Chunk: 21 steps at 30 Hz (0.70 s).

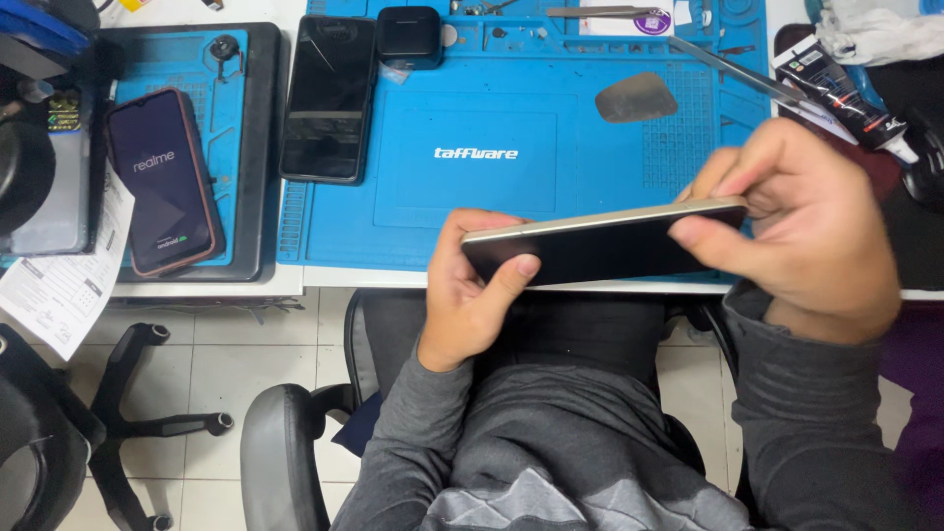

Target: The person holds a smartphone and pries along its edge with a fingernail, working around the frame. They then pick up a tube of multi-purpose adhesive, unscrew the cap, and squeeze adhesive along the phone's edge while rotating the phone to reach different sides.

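Both hands on one phone (pixel 600 246), held edge-up over the front edge of the blue work mat (pixel 472 197), above the lap. Phone: dark glass face, pale gold frame along top edge. Left hand (pixel 470 295) grips the left end, thumb pressed on the glass, fingers wrapped behind. Right hand (pixel 806 226) pinches the right end, thumb on the face, index along the frame; slightly motion-blurred.

Packages/labels: black tube (pixel 841 93) w/ white and red label, top right, lying diagonal, nozzle end toward the right edge. White card w/ purple round mark (pixel 629 18) at mat's top edge. Printed white paper sheet (pixel 59 285) hanging off the desk, far left. White logo text mid-mat.

Other stuff: dark grey oval pad (pixel 636 96) on mat, upper right of centre. Black phone, screen off (pixel 327 98), lying flat at mat's left edge. Small black box (pixel 409 37) just beside it at top. Second phone w/ lit screen, reddish case (pixel 162 182), on a smaller blue mat in a black tray (pixel 258 147), left. Thin metal tool (pixel 733 71) running diagonal toward the tube. White cloth (pixel 875 29) top right corner.

Nothing between hands and mat. Below: grey sleeves, office chair armrest (pixel 280 442), tiled floor.
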Each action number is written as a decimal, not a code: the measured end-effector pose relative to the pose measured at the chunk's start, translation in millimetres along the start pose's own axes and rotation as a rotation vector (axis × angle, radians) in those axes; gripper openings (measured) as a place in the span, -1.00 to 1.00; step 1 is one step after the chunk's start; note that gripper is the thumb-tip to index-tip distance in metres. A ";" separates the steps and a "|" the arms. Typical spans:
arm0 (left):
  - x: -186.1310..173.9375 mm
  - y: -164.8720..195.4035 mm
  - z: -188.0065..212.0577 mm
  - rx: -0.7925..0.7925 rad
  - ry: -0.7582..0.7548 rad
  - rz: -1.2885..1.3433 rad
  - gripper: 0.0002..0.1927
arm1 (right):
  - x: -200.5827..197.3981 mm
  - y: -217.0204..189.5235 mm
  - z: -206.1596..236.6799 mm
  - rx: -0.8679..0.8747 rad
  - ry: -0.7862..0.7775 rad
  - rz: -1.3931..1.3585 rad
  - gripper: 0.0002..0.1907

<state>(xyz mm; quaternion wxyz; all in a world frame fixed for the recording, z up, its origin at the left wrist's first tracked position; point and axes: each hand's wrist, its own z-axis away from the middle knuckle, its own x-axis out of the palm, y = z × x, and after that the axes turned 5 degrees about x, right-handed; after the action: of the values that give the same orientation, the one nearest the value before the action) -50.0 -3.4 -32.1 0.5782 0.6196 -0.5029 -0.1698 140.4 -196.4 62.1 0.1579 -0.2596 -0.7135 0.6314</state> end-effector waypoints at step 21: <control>24.2 8.5 12.1 0.121 0.050 -0.079 -0.64 | 35.1 -7.6 -8.3 -0.055 0.174 0.105 -0.52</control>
<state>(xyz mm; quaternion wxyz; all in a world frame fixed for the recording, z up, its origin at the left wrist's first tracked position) -52.7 -28.4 -18.8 0.5448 0.6769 -0.4729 -0.1460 115.1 -170.1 67.3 0.1789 -0.3550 -0.6993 0.5941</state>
